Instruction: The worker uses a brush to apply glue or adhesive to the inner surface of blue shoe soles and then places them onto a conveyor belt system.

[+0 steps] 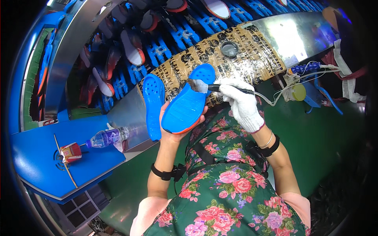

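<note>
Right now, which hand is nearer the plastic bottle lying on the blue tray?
Left. The left hand, holding a blue sole, is closer to the bottle; the gloved right hand, gripping a brush, is farther right.

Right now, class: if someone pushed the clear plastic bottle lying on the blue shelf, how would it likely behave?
The bottle lies on its side, so a sideways push would probably roll it. It looks thin-walled and see-through, so likely light and slightly squashy. The blue shelf seems smooth, so it may also slide; the small red carton beside it might stop it.
</note>
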The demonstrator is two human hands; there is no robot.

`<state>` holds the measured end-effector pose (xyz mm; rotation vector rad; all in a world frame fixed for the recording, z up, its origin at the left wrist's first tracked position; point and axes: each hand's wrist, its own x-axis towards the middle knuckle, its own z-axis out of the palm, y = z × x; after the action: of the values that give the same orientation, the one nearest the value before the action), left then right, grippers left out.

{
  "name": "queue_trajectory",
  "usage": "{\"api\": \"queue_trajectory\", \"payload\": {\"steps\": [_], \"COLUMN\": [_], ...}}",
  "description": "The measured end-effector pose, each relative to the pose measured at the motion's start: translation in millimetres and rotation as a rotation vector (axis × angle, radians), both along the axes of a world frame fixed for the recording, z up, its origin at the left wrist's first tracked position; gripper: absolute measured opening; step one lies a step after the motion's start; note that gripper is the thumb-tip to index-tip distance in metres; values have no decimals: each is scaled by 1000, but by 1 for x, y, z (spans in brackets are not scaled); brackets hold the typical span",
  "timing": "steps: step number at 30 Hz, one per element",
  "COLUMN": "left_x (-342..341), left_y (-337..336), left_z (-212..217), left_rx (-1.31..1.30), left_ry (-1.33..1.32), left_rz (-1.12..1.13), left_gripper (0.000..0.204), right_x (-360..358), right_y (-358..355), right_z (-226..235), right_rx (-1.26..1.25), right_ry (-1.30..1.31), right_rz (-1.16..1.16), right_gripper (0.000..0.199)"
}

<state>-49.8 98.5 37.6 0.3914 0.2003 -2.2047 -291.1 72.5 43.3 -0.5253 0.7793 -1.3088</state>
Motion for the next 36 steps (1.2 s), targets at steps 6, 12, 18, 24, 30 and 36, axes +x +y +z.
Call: {"api": "queue_trajectory", "payload": {"steps": [6, 12, 18, 24, 30, 36], "left_x": [-43, -62, -46, -47, -52, -58], "left_y": [-1, 3, 11, 13, 0, -16], "left_z": [-2, 7, -9, -8, -11, 4], "left_rx": [-287, -250, -398, -351, -294, -493], "left_ry": [86, 298, -197, -362, 356, -309], "left_rz": [122, 62, -76, 104, 174, 222], "left_gripper": [99, 105, 96, 84, 87, 82], "right_x": [-4, -2, 2, 20, 19, 24], "right_y": [2, -19, -33, -3, -15, 0], "right_z": [50, 89, 106, 104, 86, 80], "right_rx": [-314, -875, -1222, -1233, -1033, -982], "right_ry": [286, 762, 1146, 1136, 966, 801], "right_rz": [-54, -211, -289, -131, -280, -127], "right_gripper": [23, 17, 28, 28, 24, 19]}}
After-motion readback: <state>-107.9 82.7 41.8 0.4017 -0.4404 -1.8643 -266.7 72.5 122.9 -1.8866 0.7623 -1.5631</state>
